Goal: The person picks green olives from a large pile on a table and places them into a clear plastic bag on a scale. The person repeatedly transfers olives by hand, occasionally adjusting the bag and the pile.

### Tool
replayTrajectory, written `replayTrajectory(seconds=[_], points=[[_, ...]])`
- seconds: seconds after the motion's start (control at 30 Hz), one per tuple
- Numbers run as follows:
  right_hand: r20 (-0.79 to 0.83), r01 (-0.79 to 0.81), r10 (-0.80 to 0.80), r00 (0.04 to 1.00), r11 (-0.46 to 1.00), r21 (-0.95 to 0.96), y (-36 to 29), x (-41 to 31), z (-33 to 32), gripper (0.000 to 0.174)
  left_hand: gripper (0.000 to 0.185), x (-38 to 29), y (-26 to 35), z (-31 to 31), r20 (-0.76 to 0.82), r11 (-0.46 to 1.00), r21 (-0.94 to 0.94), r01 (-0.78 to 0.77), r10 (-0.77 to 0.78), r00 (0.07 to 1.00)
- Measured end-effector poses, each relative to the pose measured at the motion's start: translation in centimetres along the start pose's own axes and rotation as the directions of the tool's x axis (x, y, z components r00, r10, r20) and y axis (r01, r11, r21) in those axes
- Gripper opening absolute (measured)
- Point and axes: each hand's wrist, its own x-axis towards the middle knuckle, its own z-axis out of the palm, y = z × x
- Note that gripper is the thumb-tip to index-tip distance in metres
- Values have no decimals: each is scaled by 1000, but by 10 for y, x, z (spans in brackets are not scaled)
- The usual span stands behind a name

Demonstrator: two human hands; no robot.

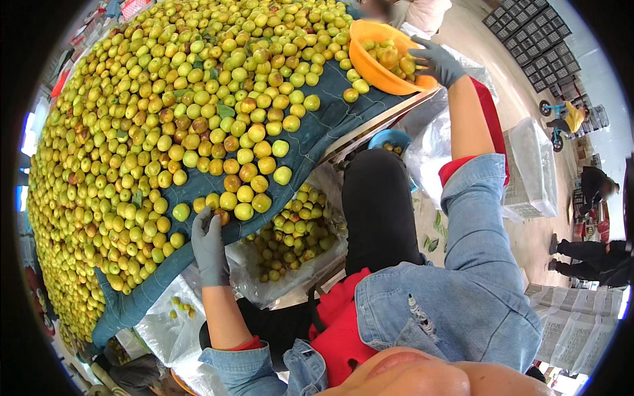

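Note:
My left hand [210, 250], in a grey glove, reaches to the near edge of a big heap of green-yellow jujubes [148, 109]. Its fingertips are at a brownish jujube [222, 216]; whether they grip it cannot be told. The fruit lies on dark blue-green cloth [324, 106]. My right hand [438, 62], gloved the same, is at the near rim of an orange plastic basket [374, 74]. Its fingers are spread over the basket, with no fruit visible in them. Yellow-brown jujubes [389, 54] partly fill the basket, which stands at the table's right corner.
Below the cloth edge, a plastic-lined crate [327, 250] holds more jujubes. A blue basin [389, 138] sits beyond my knee. Plastic-covered crates [530, 168] stand at right, black crates [532, 34] behind. Other people [589, 257] are at the far right.

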Motion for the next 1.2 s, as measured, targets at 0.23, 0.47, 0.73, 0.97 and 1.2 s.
replayTrajectory(seconds=[0.23,0.47,0.73,0.97,1.2], points=[[120,387,-369,922,891,-238,-9,-6,72,54,38,-2,8,6,-51,998,50,-31,33,998],[800,908,-470,373,364,-209,-21,-61,320,45,37,6,-22,-1,-122,972,162,-170,191,974],[814,889,-485,321,-141,-435,-30,-17,520,32,36,6,-17,12,-131,942,279,-185,228,965],[795,721,-183,578,-343,-603,-37,-33,549,32,35,-5,-11,5,-184,966,227,-122,166,969],[907,903,-11,420,106,-417,-46,-22,492,27,35,-5,-10,11,-201,965,210,-154,197,960]])
